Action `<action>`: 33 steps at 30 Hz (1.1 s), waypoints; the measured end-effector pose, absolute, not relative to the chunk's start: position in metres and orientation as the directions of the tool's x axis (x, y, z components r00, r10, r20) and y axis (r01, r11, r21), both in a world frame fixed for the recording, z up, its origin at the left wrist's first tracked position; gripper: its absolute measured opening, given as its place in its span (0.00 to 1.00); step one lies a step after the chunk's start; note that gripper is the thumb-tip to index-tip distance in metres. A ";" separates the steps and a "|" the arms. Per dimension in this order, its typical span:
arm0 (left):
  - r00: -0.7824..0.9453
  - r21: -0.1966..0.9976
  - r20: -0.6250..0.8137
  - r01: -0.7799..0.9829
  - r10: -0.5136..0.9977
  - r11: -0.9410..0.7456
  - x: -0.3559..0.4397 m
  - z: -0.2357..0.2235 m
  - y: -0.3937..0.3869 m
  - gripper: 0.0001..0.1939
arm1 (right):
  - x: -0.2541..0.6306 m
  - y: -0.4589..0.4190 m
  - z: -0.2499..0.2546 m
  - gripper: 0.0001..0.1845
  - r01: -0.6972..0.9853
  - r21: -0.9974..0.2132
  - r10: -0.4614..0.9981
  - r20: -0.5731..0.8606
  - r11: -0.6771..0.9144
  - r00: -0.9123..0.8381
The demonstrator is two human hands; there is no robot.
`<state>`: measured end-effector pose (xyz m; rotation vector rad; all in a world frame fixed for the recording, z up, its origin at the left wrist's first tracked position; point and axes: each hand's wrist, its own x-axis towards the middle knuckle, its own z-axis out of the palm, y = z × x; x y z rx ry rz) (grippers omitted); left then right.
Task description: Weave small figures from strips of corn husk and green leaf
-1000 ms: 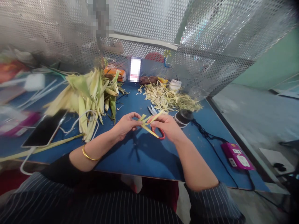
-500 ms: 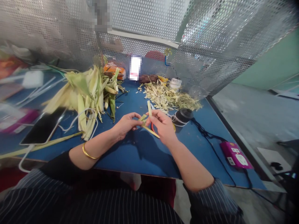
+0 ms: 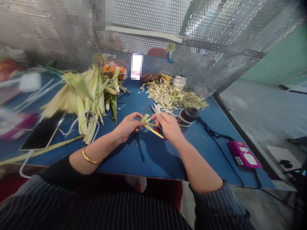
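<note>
Between my hands are narrow pale green strips of corn husk, crossing one another above the table. My left hand pinches the strips where they cross, thumb against fingers. A strip end also sits in the closed fingers of my right hand, its tip poking up above the thumb. One strip slants down to the right, below my right hand. Scissors with red handles lie partly hidden behind my right hand. Just beyond it stands a black spool-like object with white string around it.
A heap of corn husks lies on the left of the blue table, near a phone with a white cable. Husk scraps are piled at the back. A purple power box with black cords sits at right, and perforated metal screens rise behind.
My right hand has moved slightly right, drawing its strip away from my left hand, so the crossed strips are more spread. The view has shifted a little.
</note>
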<state>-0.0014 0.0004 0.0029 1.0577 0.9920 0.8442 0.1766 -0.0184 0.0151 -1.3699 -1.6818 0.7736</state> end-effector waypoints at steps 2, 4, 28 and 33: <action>0.329 0.948 -0.256 -0.101 0.909 0.303 -0.001 0.004 0.000 0.10 | 0.174 -0.021 0.015 0.11 0.428 -0.870 0.966 0.259 0.243 -0.022; 0.329 0.940 -0.267 -0.116 0.906 0.320 0.000 0.004 0.000 0.09 | 0.171 -0.023 0.015 0.10 0.382 -0.886 0.954 0.299 0.263 0.037; 0.381 0.881 -0.342 -0.189 0.859 0.434 0.001 0.003 0.000 0.09 | 0.174 -0.023 0.014 0.07 0.623 -0.759 0.973 0.232 0.189 -0.012; 0.384 0.894 -0.325 -0.173 0.864 0.413 0.001 0.001 0.000 0.09 | 0.173 -0.023 0.016 0.06 0.636 -0.748 0.974 0.225 0.191 -0.028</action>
